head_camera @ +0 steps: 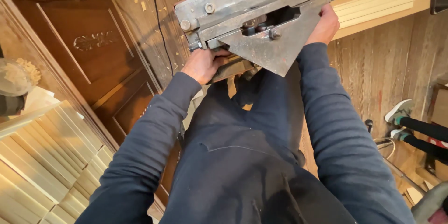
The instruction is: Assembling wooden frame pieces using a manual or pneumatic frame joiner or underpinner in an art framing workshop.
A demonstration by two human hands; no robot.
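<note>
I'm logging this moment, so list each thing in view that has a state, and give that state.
Metal tool: lifted, held at both ends.
Left hand: gripping the tool's underside.
Right hand: holding the tool's far edge.
Wood strips: stacked side by side.
Cable: lying loose on the floor.
Cabinet door: shut.

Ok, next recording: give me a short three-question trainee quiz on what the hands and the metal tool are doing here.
1. True or false: both hands grip the grey metal tool.
2. Which hand is at the tool's far upper edge? A) left hand B) right hand
3. What lies stacked at the lower left of the view?

Key:
1. True.
2. B; the left hand grips underneath the tool, nearer the body.
3. Pale wooden mouldings, beside a dark wooden door panel.
</note>
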